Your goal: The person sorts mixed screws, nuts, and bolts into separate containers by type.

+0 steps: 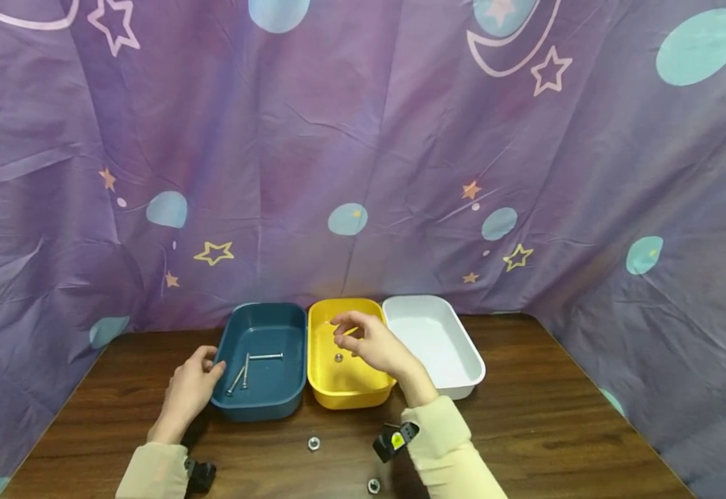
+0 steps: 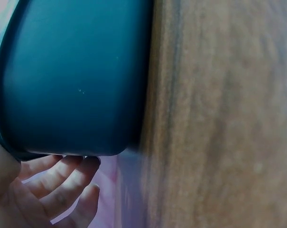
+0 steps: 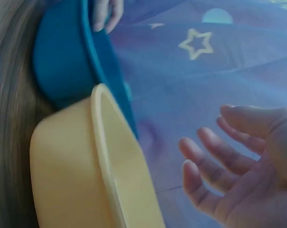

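Observation:
My left hand [image 1: 191, 388] holds the left wall of the blue tray [image 1: 259, 409], its thumb at the rim. Its fingers [image 2: 69, 183] lie against the tray's outer side in the left wrist view. Inside that tray are three bolts [image 1: 265, 357]. Over the yellow tray [image 1: 350, 400] hovers my right hand [image 1: 372, 343], its fingers loosely bent with nothing between them. Below those fingers a small metal nut [image 1: 338, 357] shows inside the yellow tray. In the right wrist view, the right hand [image 3: 243, 166] is apart from the yellow rim.
A white tray [image 1: 444, 353] stands to the right of the yellow one, all three in a row. Two nuts lie on the wooden table [image 1: 550, 409] in front: one nut [image 1: 314, 443] near the trays, another nut [image 1: 373, 486] closer. A purple patterned cloth [image 1: 313, 159] hangs behind.

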`<act>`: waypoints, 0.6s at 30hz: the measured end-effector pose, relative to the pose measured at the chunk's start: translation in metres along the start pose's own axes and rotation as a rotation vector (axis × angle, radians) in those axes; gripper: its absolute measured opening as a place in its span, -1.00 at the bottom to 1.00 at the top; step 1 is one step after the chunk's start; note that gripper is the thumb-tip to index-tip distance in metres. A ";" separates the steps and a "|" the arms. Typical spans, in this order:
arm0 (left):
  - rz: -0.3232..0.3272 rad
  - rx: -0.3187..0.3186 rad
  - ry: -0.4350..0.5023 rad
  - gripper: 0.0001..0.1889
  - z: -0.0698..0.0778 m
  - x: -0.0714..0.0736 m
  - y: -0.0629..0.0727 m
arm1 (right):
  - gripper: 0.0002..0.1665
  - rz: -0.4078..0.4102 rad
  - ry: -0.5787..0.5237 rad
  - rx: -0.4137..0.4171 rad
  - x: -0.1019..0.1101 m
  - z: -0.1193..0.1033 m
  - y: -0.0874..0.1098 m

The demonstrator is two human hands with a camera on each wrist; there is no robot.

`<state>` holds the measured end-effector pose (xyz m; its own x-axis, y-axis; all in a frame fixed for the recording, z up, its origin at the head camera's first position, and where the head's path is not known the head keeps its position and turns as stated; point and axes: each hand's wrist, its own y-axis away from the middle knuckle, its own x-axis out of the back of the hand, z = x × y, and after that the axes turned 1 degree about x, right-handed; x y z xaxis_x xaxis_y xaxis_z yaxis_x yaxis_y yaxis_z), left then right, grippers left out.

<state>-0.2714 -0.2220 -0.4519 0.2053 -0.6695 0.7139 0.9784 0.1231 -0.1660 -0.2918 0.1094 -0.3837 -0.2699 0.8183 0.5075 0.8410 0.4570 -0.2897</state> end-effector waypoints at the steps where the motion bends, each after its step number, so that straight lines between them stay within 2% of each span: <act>1: 0.002 0.002 0.000 -0.59 0.000 0.000 0.000 | -0.70 0.007 -0.014 0.006 -0.001 -0.002 0.004; 7: -0.001 0.007 -0.002 -0.59 -0.001 -0.001 -0.002 | -0.67 0.033 -0.114 -0.022 -0.011 -0.009 0.036; 12: -0.012 0.007 0.003 -0.58 -0.001 -0.001 -0.003 | -0.67 -0.005 -0.193 -0.080 -0.026 -0.009 0.064; 18: -0.010 0.009 0.000 -0.58 -0.003 0.000 -0.001 | -0.67 -0.051 -0.288 -0.107 -0.047 -0.004 0.077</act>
<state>-0.2728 -0.2245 -0.4535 0.1960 -0.6708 0.7153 0.9805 0.1230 -0.1533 -0.2122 0.1048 -0.4268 -0.4222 0.8671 0.2644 0.8633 0.4735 -0.1745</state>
